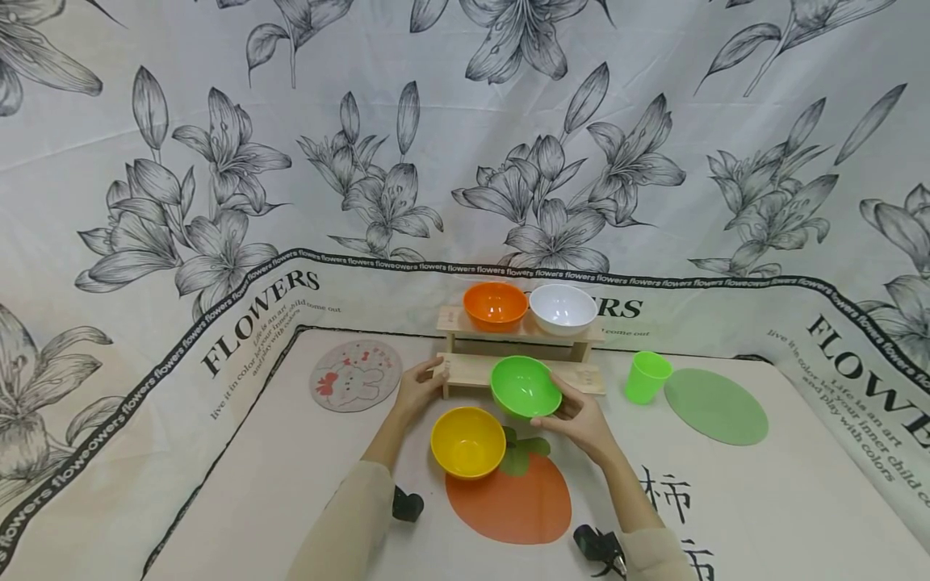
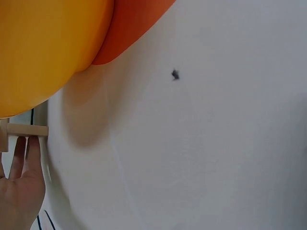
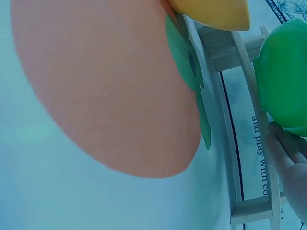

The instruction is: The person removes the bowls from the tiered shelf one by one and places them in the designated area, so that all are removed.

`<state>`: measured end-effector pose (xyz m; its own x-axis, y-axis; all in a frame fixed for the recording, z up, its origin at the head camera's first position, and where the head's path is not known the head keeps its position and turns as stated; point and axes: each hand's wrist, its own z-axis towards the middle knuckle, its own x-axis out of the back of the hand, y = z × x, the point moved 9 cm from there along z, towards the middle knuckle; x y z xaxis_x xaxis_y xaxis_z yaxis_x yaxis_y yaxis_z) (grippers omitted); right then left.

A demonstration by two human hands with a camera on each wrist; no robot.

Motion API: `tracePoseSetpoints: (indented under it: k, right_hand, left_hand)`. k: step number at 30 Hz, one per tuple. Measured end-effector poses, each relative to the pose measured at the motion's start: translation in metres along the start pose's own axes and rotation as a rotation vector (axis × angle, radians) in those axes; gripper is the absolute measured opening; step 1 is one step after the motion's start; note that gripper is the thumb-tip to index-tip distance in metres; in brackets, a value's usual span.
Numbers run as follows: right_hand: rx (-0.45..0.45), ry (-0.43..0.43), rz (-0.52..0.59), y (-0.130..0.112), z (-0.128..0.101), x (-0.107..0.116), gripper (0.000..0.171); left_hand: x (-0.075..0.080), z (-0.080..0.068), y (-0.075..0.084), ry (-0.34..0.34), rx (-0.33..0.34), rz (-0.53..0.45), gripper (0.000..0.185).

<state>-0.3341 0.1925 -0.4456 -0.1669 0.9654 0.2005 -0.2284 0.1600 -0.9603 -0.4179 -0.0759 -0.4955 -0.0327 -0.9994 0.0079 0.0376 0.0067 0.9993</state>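
Observation:
My right hand [image 1: 584, 424] holds a green bowl [image 1: 525, 387] at its right side, fingers near the rim and thumb lower down. In the head view the bowl overlaps the front of the lower step of a two-tier wooden shelf [image 1: 465, 369]. My left hand [image 1: 416, 391] touches the left end of that step; in the left wrist view its extended fingers [image 2: 32, 155] reach the board's end. Nearer to me, between my forearms, is a yellow bowl [image 1: 468, 442]. An orange bowl [image 1: 496, 307] and a white bowl [image 1: 563, 310] sit side by side on the top step.
Right of the shelf stands a light green cup [image 1: 649, 377], beside a round green mat [image 1: 716, 407]. A round mat with a rabbit picture [image 1: 356, 376] lies at the left. The tablecloth bears a printed orange persimmon [image 1: 512, 504]. Behind everything hangs a flowered cloth [image 1: 392, 202].

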Motion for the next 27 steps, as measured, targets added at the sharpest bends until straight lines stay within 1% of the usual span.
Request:
tracePoseSetpoints:
  k: [5, 9, 16, 17, 24, 27]
  right_hand:
    - [0.000, -0.005, -0.015, -0.002, -0.005, 0.000, 0.085]
    - [0.006, -0.014, -0.020, -0.007, -0.010, -0.001, 0.085]
    - [-0.004, -0.023, -0.041, -0.008, -0.019, -0.002, 0.084]
    - [-0.006, -0.025, -0.039, -0.007, -0.020, -0.002, 0.084]
    - [-0.018, -0.038, -0.049, -0.004, -0.027, 0.000, 0.085]
    - [-0.024, -0.045, -0.023, -0.002, -0.029, 0.002, 0.086]
  left_hand:
    - [0.001, 0.001, -0.002, 0.020, 0.004, 0.007, 0.043]
    - [0.000, 0.000, 0.000, 0.016, 0.001, -0.001, 0.043]
    - [-0.003, -0.019, 0.027, -0.025, 0.003, 0.003, 0.043]
    - [-0.004, -0.020, 0.028, -0.026, 0.002, 0.001, 0.043]
    - [-0.004, -0.017, 0.024, -0.027, 0.011, 0.003, 0.044]
    - [-0.002, -0.009, 0.014, -0.025, 0.008, -0.003, 0.044]
